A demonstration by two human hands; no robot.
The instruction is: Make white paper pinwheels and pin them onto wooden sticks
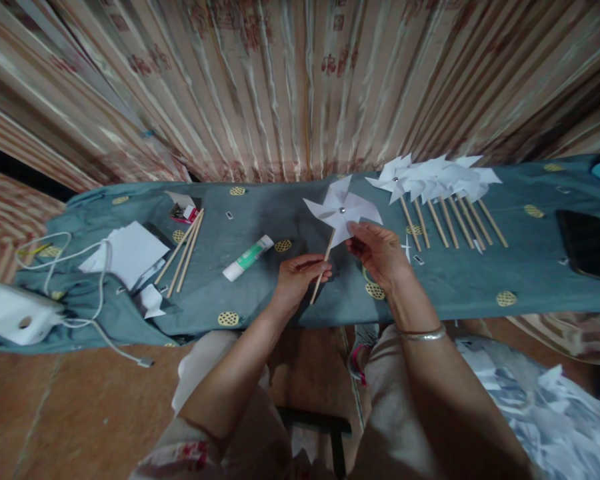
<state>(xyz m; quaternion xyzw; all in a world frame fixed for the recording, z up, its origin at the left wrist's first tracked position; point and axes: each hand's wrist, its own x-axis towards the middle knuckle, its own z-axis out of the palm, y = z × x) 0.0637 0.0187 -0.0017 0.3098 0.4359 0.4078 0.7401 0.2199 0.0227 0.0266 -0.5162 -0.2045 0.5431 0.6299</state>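
Observation:
A white paper pinwheel with a shiny pin at its centre is held up over the middle of the table. My left hand is closed around its wooden stick, fingers and thumb pinching it partway down. At the lower right blade, my right hand pinches the paper between thumb and fingers. To the right lies a row of several finished-looking pinwheels, overlapping, their sticks pointing toward me. A glue stick with a green label rests left of my left hand.
Several loose wooden sticks lean on a small red box of pins. Paper sheets, a white charger with a cable and a paper scrap lie left. A phone lies right; a bag of white paper pieces stands below.

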